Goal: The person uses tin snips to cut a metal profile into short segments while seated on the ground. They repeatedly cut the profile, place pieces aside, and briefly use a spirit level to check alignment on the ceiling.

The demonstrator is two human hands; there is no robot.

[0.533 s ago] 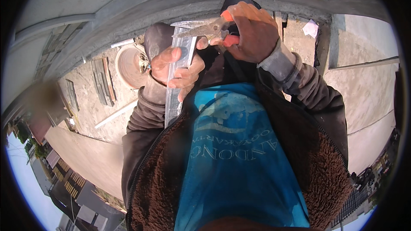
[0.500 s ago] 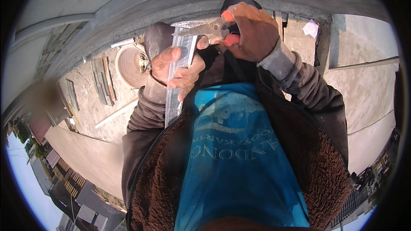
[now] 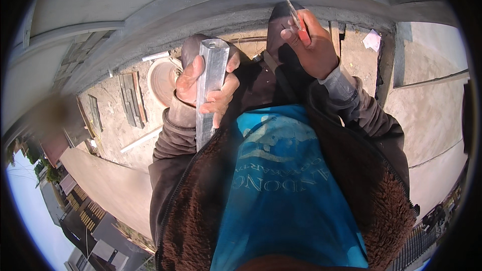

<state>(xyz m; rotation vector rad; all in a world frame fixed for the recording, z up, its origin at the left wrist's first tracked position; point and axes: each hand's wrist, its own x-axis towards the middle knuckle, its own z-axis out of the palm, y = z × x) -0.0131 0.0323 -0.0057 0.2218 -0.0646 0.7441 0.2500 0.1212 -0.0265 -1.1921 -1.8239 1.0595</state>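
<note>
Nearest is a blue printed T-shirt (image 3: 281, 206) under an open, fleece-lined brown jacket (image 3: 178, 216). Beyond, the left hand (image 3: 186, 89) has its grip wrapped round a silvery metal channel (image 3: 209, 73), its lower end at the jacket. The right hand's (image 3: 317, 52) grip is closed on red-handled tin snips (image 3: 293, 13), well apart from the channel (seen edge-on, so I cannot tell how the blades stand). On the floor left lie a round basin (image 3: 157, 88) and dark strips (image 3: 131, 101); a grey wall (image 3: 201, 2) curves behind.
</note>
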